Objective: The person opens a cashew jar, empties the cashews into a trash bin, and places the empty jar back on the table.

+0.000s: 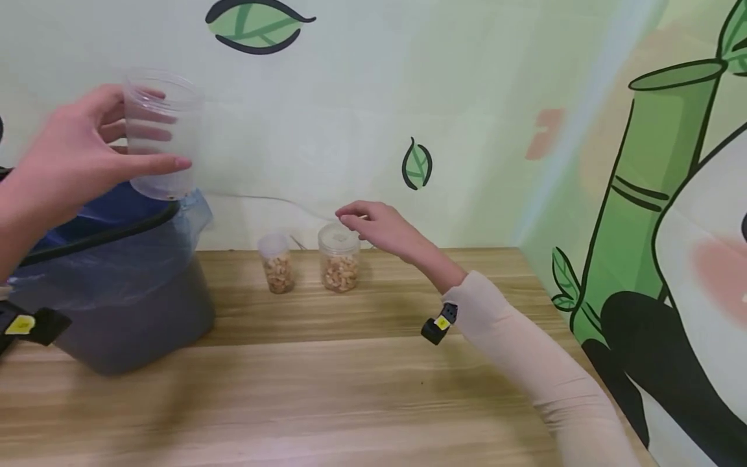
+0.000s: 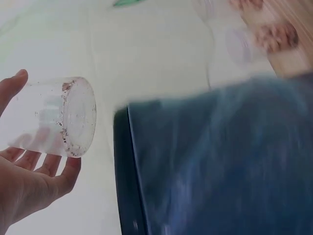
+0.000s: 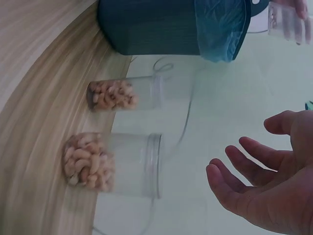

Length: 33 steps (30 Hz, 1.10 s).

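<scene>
My left hand (image 1: 87, 143) grips a clear plastic cup (image 1: 160, 139) around its side, above the rim of a lined trash bin (image 1: 134, 292). Brown crumbs cling near the base of the cup, as the left wrist view shows. My right hand (image 1: 388, 230) hangs just above and beside a lidded clear jar (image 1: 340, 259) partly filled with cashews; in the right wrist view its fingers (image 3: 259, 178) are loosely bent, hold nothing and stand apart from the jar. A smaller container of cashews (image 1: 277, 266) stands left of that jar.
A bluish plastic bag (image 3: 220, 29) lines the bin and folds over its rim. The wooden table (image 1: 327, 395) runs back to a wall (image 1: 478, 130) with painted leaves and bamboo. A thin cable (image 1: 274, 198) trails along the wall behind the jars.
</scene>
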### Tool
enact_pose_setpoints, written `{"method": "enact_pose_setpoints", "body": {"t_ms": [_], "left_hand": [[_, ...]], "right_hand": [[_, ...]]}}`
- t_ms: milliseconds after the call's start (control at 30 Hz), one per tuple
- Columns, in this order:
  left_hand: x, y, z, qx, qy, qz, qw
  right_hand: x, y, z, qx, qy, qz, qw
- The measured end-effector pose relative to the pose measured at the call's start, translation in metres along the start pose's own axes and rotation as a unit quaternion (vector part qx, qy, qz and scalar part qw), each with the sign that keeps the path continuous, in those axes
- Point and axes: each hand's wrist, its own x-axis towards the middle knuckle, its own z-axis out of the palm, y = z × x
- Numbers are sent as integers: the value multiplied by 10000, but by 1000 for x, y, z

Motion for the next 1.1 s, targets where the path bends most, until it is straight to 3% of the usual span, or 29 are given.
{"method": "enact_pose_setpoints", "body": {"t_ms": [167, 367, 567, 1100], "left_hand": [[-3, 16, 24, -1, -335, 218, 9992], [-9, 25, 52, -469, -812, 393, 9948], [-8, 28, 78, -744, -1076, 485, 9902], [-2, 26, 154, -1517, -1712, 876, 9695]], "right_hand": [[-10, 17, -7, -39, 183, 17, 9998], [-19, 38, -10, -732, 612, -341, 9949], [-28, 57, -13, -1269, 813, -592, 9868], [-52, 103, -20, -2359, 517, -250, 9701]]}}
